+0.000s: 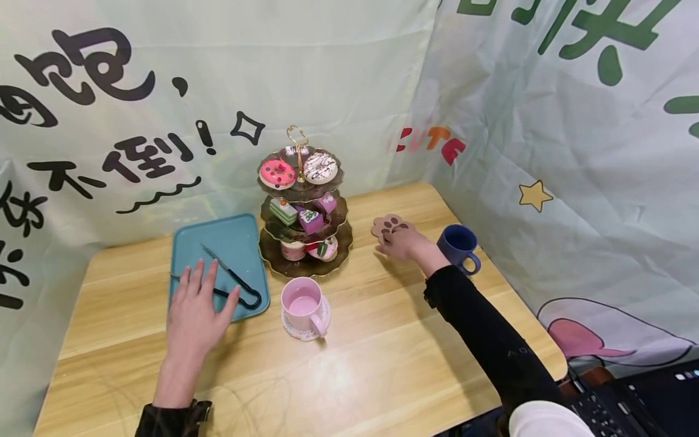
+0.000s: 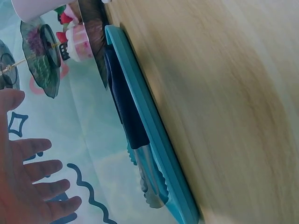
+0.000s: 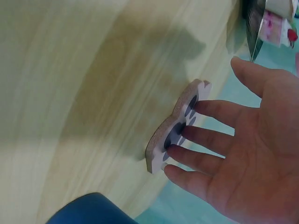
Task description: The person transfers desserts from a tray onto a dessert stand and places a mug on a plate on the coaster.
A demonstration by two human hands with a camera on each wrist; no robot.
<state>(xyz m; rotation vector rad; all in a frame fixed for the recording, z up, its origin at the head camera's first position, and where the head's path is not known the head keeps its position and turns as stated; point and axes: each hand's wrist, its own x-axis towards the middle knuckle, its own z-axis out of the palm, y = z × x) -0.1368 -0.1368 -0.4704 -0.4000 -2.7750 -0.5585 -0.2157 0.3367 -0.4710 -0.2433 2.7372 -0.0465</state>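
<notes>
My right hand (image 1: pixel 405 244) reaches over a brown paw-shaped coaster (image 1: pixel 389 222) on the table. In the right wrist view its extended fingers (image 3: pixel 208 112) overlap the coaster's dark pads, the thumb held apart. A dark blue mug (image 1: pixel 457 238) stands just right of this hand. Spread fingers and a raised thumb show on my left hand (image 1: pixel 193 315), over the near left part of a teal tray (image 1: pixel 215 232). Black-handled tongs (image 1: pixel 243 284) with metal tips lie on that tray. The left wrist view has this hand apart from the tongs (image 2: pixel 126 102), gripping nothing.
A pink mug (image 1: pixel 301 297) sits on a round white coaster (image 1: pixel 326 312) at the table's middle. Behind it rises a three-tier stand (image 1: pixel 300 192) with donuts and cakes. Fabric hangs behind and at the right; a laptop (image 1: pixel 611 403) is at the lower right.
</notes>
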